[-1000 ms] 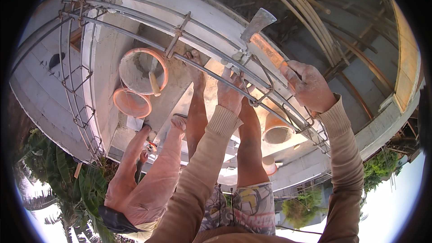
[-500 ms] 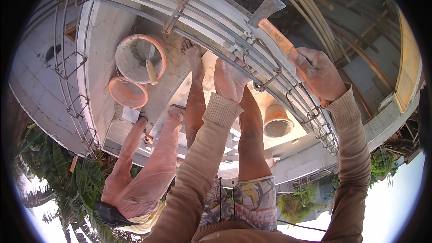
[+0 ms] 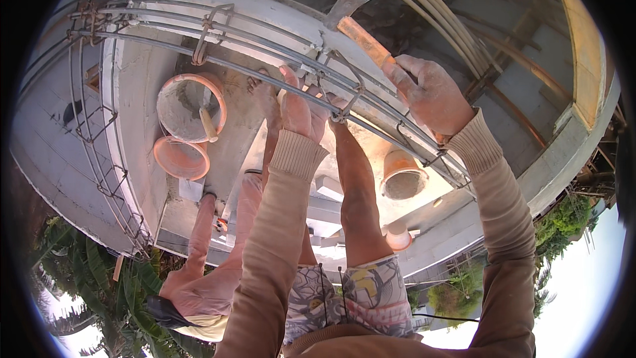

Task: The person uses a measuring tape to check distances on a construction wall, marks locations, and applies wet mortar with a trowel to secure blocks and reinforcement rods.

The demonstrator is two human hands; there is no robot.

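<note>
Rebar cage: long steel bars (image 3: 199, 58) are laid across the scene from far left to near right, and stirrups are seen set around them at several points; by judgement, this cage is largely assembled
What is left: whether any stirrup needs to be shifted or tied cannot be told, as the joints are too small to read; no strike on the steel is seen at this moment
Hatchet: the tool (image 3: 364, 41) is held beyond the bars, its metal head to the far left of the right hand and its cutting edge turned toward the far right; no contact with the steel can be seen
Right hand: the orange handle is gripped in the right hand (image 3: 434, 96), fingers closed around it, back of the hand showing, forearm brought up from the near right
Left hand: the left hand (image 3: 303, 113) is placed at the bars, just left of a stirrup (image 3: 362, 87), thumb raised and spread, palm partly showing; the other fingertips are hidden, so whether anything is grasped cannot be told
Large bucket: a trowel (image 3: 208, 126) is rested in this container (image 3: 173, 103), left of the left hand
</note>
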